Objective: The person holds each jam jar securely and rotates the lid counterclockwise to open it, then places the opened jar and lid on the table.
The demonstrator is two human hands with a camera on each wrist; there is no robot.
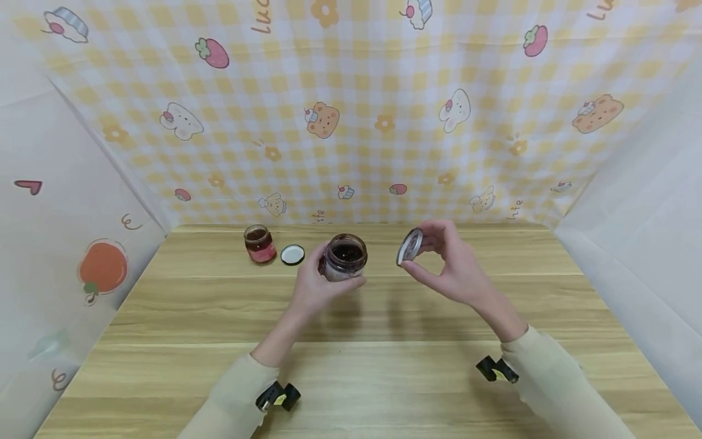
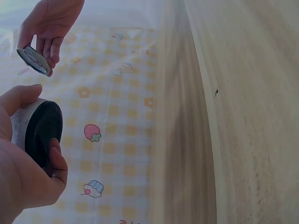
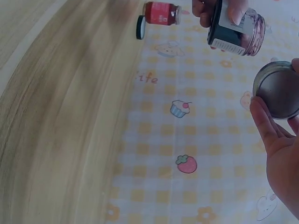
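Note:
My left hand (image 1: 314, 281) grips an uncapped glass jar (image 1: 347, 256) with dark contents, raised above the table. Its thumb and fingers curl round the jar's sides, and the left wrist view shows the jar's dark base (image 2: 44, 133). To the right, my right hand (image 1: 452, 268) pinches a round metal lid (image 1: 410, 246) by its edge between thumb and fingers. The lid is held on edge, its inner side facing the jar, with a gap between the two. In the right wrist view the lid's grey face (image 3: 279, 91) shows, and the jar (image 3: 236, 30) tilts beyond it.
A smaller open jar (image 1: 260, 245) with a red label and dark red contents stands at the back left of the wooden table (image 1: 384, 366). Beside it lies a lid (image 1: 292, 255), white inside up. A checked cloth (image 1: 356, 152) hangs behind the table's back edge.

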